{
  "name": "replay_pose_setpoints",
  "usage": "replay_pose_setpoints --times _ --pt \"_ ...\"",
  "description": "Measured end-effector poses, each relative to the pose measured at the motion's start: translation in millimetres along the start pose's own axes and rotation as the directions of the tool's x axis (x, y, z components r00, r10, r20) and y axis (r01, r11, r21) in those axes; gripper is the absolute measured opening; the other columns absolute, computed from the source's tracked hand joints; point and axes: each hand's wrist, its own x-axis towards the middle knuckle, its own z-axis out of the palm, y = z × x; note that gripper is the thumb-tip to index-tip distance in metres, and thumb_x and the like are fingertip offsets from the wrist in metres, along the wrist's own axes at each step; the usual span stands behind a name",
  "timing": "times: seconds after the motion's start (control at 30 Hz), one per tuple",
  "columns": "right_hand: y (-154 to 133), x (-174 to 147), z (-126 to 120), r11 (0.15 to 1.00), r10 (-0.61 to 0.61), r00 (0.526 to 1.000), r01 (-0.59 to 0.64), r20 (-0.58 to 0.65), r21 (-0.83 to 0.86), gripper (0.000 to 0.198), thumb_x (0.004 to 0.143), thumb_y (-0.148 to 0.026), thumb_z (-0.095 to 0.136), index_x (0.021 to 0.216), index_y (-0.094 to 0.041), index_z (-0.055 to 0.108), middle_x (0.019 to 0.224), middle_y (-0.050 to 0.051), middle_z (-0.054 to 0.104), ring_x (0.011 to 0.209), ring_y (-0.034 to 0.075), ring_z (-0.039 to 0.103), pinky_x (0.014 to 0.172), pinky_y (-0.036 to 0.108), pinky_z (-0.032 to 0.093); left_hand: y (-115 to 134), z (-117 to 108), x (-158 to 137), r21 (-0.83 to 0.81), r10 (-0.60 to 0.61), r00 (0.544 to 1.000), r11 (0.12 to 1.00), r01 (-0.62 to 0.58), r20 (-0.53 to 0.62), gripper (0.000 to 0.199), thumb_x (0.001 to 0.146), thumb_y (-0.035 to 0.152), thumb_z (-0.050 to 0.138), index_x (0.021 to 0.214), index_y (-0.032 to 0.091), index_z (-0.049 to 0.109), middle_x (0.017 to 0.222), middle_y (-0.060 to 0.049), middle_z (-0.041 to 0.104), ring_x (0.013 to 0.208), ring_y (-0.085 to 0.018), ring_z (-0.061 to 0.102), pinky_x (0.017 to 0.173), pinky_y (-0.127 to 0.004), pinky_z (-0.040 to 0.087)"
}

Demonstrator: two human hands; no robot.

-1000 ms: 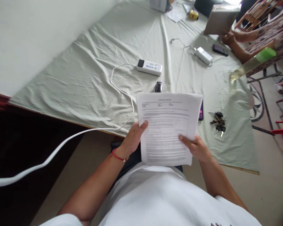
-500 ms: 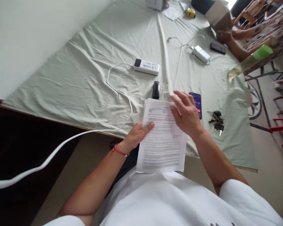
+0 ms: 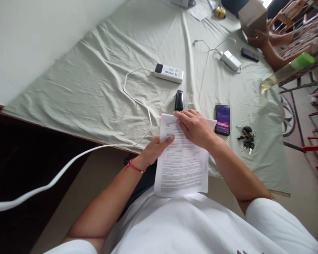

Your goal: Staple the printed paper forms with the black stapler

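Note:
A small stack of printed paper sheets (image 3: 181, 173) rests against my front at the table edge, lines of text facing up. My left hand (image 3: 157, 150), with a red bracelet at the wrist, grips the stack's left side, thumb on top and fingers hidden underneath. Across the upper part of the sheets lies my right hand (image 3: 196, 128), its fingers stretched out along the top edge. The top right corner of the paper sticks out beyond that hand. Just past the top edge is a black stapler-like object (image 3: 179, 100), partly hidden by the paper and my fingertips.
A white power strip (image 3: 169, 73) trails a cord leftward. To the right lie a phone (image 3: 222, 120) and keys (image 3: 246, 137). Farther off are a white adapter (image 3: 231, 61), a dark phone (image 3: 249, 54) and a green-capped bottle (image 3: 286, 72). Another person's hands hold a cardboard box (image 3: 253, 19).
My right hand has moved left and come down onto the top of the sheets, uncovering the phone. My left hand keeps its grip. The view has shifted slightly.

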Motion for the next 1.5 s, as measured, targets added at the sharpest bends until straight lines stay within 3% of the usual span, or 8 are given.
replay_pose_setpoints --times 0.17,0.4,0.53,0.67,0.93,1.17,1.37,1.5 --pt "-1 7 -6 0.996 0.067 0.997 -0.064 0.048 -0.056 0.041 0.110 -0.025 0.035 0.135 -0.016 0.066 0.107 0.013 0.076 0.100 0.027 0.065 0.091 0.042 0.048 4 2 0 0.044 0.010 1.000 0.999 -0.010 -0.016 0.062 0.080 0.067 0.085 0.112 0.013 0.081 0.101 -0.011 0.083 0.096 -0.031 0.078 0.093 -0.044 0.062" --pt "9 13 0 0.992 0.049 0.999 -0.047 0.013 -0.120 0.040 0.110 -0.025 0.034 0.128 -0.021 0.069 0.103 0.010 0.075 0.099 0.027 0.063 0.093 0.043 0.045 24 6 34 0.138 0.334 0.924 0.940 -0.312 -0.184 0.049 0.090 0.064 0.076 0.106 0.017 0.072 0.095 -0.006 0.076 0.092 -0.022 0.072 0.081 -0.031 0.056" --pt "16 18 16 0.992 0.071 0.988 -0.085 -0.139 -0.096 0.043 0.110 -0.027 0.038 0.146 -0.024 0.061 0.129 0.013 0.073 0.125 0.031 0.060 0.104 0.049 0.048 27 6 56 0.091 0.308 0.939 0.951 -0.297 -0.155 0.046 0.089 0.061 0.079 0.096 0.017 0.068 0.084 -0.002 0.071 0.077 -0.017 0.065 0.071 -0.028 0.051" --pt "22 19 31 0.996 0.042 0.991 -0.051 -0.126 -0.070 0.040 0.110 -0.024 0.040 0.141 -0.022 0.065 0.130 0.013 0.074 0.140 0.030 0.055 0.118 0.052 0.043 22 4 66 0.064 0.282 0.948 0.959 -0.275 -0.150 0.044 0.088 0.060 0.080 0.095 0.018 0.069 0.079 -0.002 0.068 0.075 -0.017 0.064 0.067 -0.028 0.049" --pt "24 22 38 1.000 0.022 0.993 -0.023 -0.116 -0.004 0.038 0.110 -0.026 0.040 0.137 -0.023 0.067 0.126 0.013 0.076 0.139 0.030 0.057 0.119 0.055 0.042 17 1 68 0.090 0.312 0.937 0.950 -0.300 -0.159 0.058 0.085 0.076 0.075 0.085 0.019 0.065 0.071 0.001 0.061 0.063 -0.013 0.056 0.056 -0.026 0.043" --pt "24 21 36 0.997 0.060 0.986 -0.066 -0.157 -0.032 0.036 0.110 -0.028 0.041 0.131 -0.026 0.070 0.112 0.011 0.077 0.138 0.031 0.057 0.119 0.056 0.041 19 -5 68 0.176 0.365 0.902 0.927 -0.330 -0.230 0.053 0.087 0.070 0.077 0.079 0.019 0.065 0.068 0.000 0.061 0.065 -0.014 0.057 0.058 -0.027 0.044" --pt "53 -14 27 0.948 0.285 0.883 -0.318 -0.373 -0.028 0.033 0.109 -0.038 0.044 0.119 -0.027 0.074 0.107 0.012 0.073 0.133 0.034 0.057 0.113 0.058 0.047 36 -9 69 0.154 0.379 0.887 0.925 -0.349 -0.265 0.044 0.091 0.062 0.078 0.086 0.018 0.071 0.074 -0.004 0.071 0.082 -0.021 0.073 0.069 -0.028 0.057" --pt "74 -41 41 0.898 0.426 0.749 -0.417 -0.508 0.139 0.048 0.106 -0.048 0.048 0.145 -0.022 0.058 0.131 0.017 0.065 0.128 0.032 0.061 0.110 0.055 0.052 37 -10 71 0.143 0.381 0.890 0.924 -0.355 -0.250 0.049 0.088 0.066 0.079 0.091 0.018 0.072 0.081 -0.007 0.076 0.094 -0.026 0.077 0.076 -0.031 0.062"
